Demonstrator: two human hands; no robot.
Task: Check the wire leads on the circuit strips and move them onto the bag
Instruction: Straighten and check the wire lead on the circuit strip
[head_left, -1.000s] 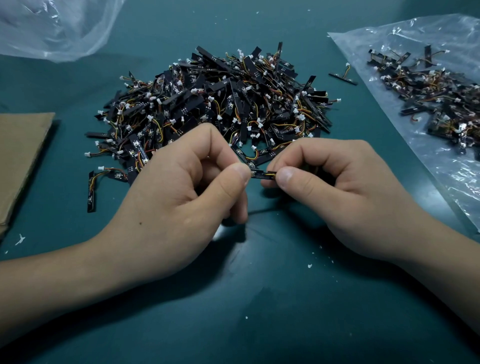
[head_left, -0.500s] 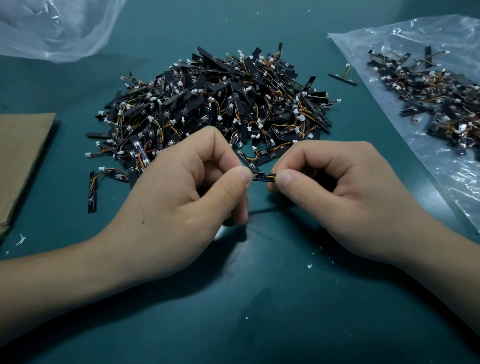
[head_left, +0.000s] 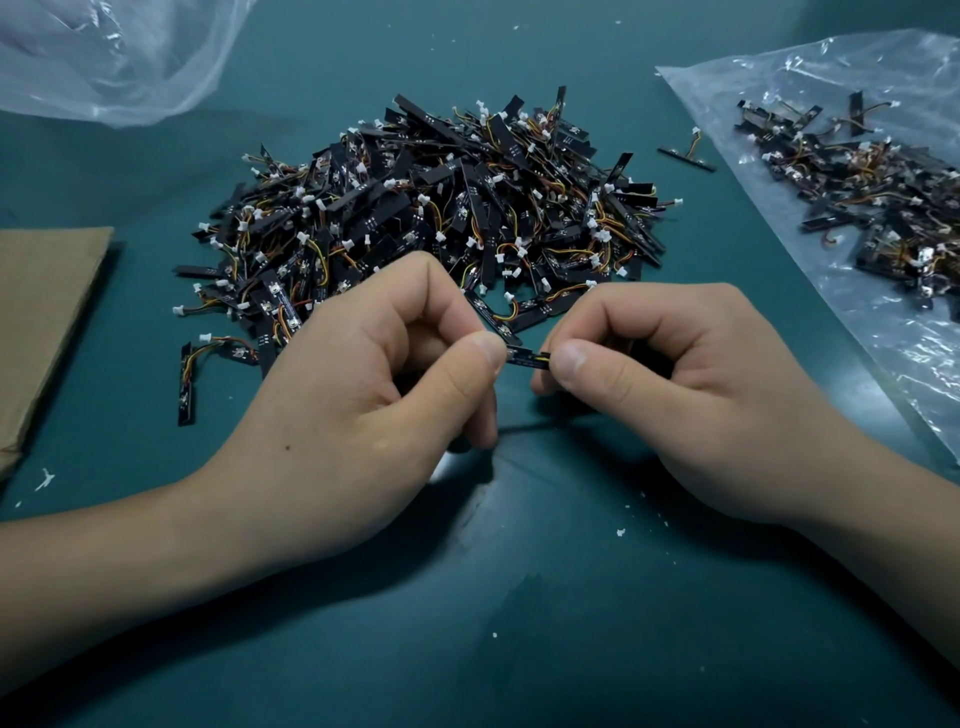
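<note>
**One strip pinched between both grips**

Head view: the left grip (head_left: 363, 395) and the right grip (head_left: 691, 395) meet over the teal bench (head_left: 519, 597). Each has thumb and forefinger pressed together on one end of a single black circuit strip (head_left: 524, 358), with the other fingers curled under. The strip spans the short gap between the thumbs, and a bit of yellow wire shows at the right thumb.

Just beyond both grips lies the big pile of strips (head_left: 441, 208), its near edge close to the knuckles. Right of the right grip and farther back, a clear bag (head_left: 883, 353) carries a smaller heap of strips (head_left: 872, 176). A lone strip (head_left: 685, 156) lies between the pile and the bag. Well left of the left grip is brown cardboard (head_left: 47, 322), with crumpled plastic (head_left: 104, 57) far beyond it
</note>
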